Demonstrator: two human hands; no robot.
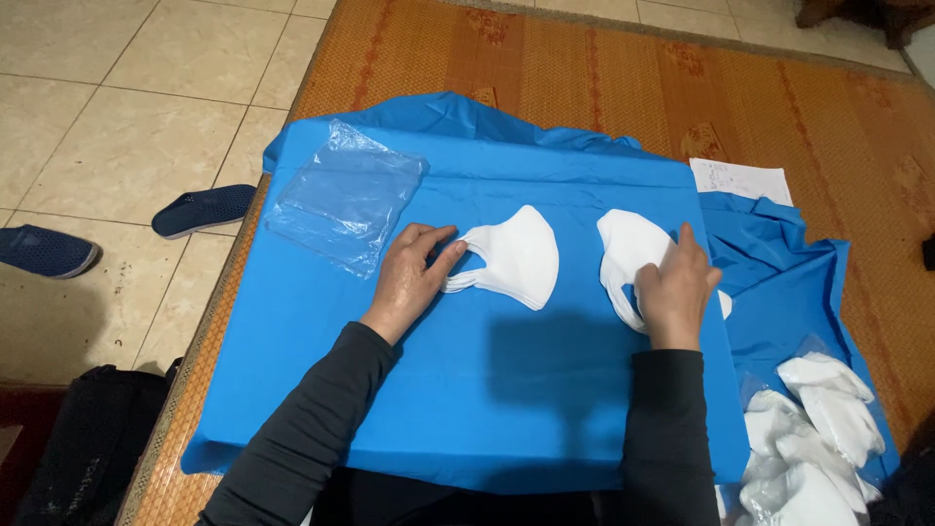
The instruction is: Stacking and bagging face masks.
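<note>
The left hand (409,278) has its grip closed lightly on the ear-loop end of a white mask (516,255), thumb and fingers pinching the thin strap, while the body of this mask lies flat on the blue surface (467,390), just to the right of the fingers. The right hand (674,287) rests on top of a second white mask (623,255). It presses down with bent fingers, and I cannot tell if it really holds the mask or only covers it.

I think the risks are small but real. The strap is thin, so the pinch may slip or pull the mask out of shape. The covered mask may crease under the palm.

Further out, a clear plastic bag (346,195) lies near the left hand, and a pile of more white masks (813,438) sits at the lower right edge.
</note>
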